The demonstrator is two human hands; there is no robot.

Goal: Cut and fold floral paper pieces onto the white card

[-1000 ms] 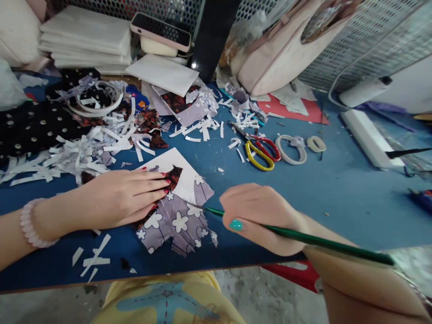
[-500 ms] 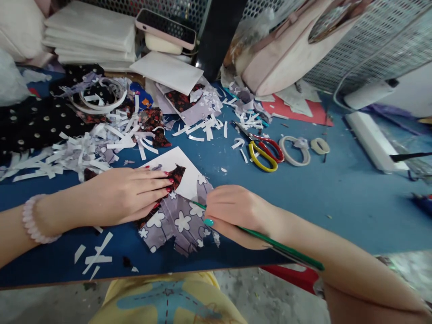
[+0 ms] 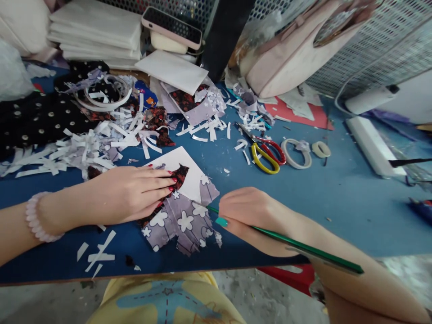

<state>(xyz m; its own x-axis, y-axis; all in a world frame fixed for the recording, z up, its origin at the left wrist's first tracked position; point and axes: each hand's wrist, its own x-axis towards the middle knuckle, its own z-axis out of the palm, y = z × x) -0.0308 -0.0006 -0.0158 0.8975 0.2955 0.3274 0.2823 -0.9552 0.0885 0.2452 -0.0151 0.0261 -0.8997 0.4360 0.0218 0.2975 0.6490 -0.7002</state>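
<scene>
My left hand [image 3: 130, 193] lies flat, fingers stretched out, on a dark red-and-black fabric scrap [image 3: 181, 174] over a white card [image 3: 191, 184]. Purple-grey fabric with white flowers [image 3: 185, 220] covers the card's lower part, its edges ragged. In my right hand [image 3: 251, 216], just right of the card, the closed fingers grip a long, slim green tool [image 3: 313, 252]. Its thin tip points left at the flowered fabric's edge by the bare card; whether it touches is hard to tell. The tool's exact kind is not clear.
Scissors with red and yellow handles [image 3: 266, 155] lie beyond my right hand, beside a pale ring [image 3: 297, 153] and a tape roll [image 3: 320, 149]. White paper strips [image 3: 84, 150] heap at the left. A phone [image 3: 172, 28], a paper stack [image 3: 96, 29] and a pink bag [image 3: 286, 54] line the back.
My right hand has drawn the green tool a little to the right, away from the flowered fabric. My left hand still presses on the card. The whole view has shifted slightly.
</scene>
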